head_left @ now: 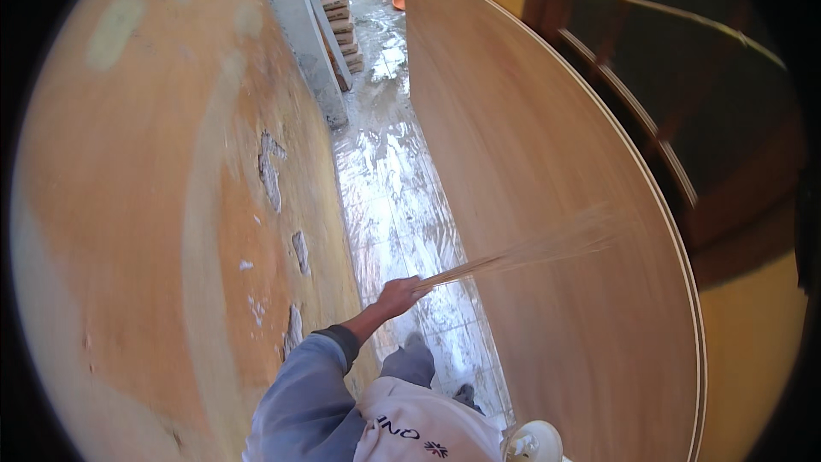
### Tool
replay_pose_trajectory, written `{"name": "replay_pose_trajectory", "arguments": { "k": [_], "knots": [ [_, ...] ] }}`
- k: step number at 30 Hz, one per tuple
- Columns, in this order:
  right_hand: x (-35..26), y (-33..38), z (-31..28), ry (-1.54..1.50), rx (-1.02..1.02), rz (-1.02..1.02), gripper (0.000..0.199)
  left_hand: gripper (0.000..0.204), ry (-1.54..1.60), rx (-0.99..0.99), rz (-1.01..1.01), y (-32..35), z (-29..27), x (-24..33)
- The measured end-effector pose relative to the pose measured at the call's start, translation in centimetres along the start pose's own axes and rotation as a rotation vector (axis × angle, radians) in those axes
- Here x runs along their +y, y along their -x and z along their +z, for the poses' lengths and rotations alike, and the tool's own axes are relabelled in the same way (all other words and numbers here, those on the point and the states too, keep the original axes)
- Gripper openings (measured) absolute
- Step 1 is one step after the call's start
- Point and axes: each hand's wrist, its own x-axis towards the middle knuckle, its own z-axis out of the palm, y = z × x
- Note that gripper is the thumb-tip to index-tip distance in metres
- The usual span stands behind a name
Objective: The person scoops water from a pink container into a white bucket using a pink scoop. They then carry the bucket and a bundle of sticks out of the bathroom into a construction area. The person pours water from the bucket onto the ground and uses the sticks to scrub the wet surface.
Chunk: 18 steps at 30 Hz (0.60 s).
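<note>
Straw-coloured and blurred, a bundle of thin broom bristles (522, 252) fans out to the right of the fingers, its spread tips lying across the face of a large plywood sheet (547, 162). The left hand (399, 295) is closed around the narrow end of that bundle; the fingers (414, 285) wrap the stems where they gather, and the bristles run up and away from them toward the sheet. The arm behind the hand wears a grey-blue sleeve (304, 393) with a darker cuff, coming in from the lower edge. The right hand is out of sight, so whether its fingers are open or closed cannot be told.

The plywood sheet stands on edge just right of the fingers, leaning toward a dark wooden door frame (650, 120) and a yellow wall (753, 334). Left of the fingers rises an orange-brown wall (154, 205) with patches of chipped plaster. Beyond the fingers, a wet, shiny tiled floor (385, 171) runs between wall and sheet to a stack of sacks (338, 0) far off. Below the hand, a white rounded object (534, 443) shows at the bottom edge.
</note>
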Motion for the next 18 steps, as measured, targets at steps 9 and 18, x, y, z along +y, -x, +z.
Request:
{"name": "replay_pose_trajectory", "arguments": {
  "k": [9,18],
  "knots": [
    [-21.8,-3.0,5.5,0.027,-0.069,-0.08,0.046,0.06,0.081,-0.107,-0.624,-6.2,-8.9,-18.6],
    [-37.3,-8.4,9.8,0.06,-0.136,-0.146,0.046,0.056,0.149,-0.041,-0.76,-27.4,-18.1,-29.2]
  ]
}}
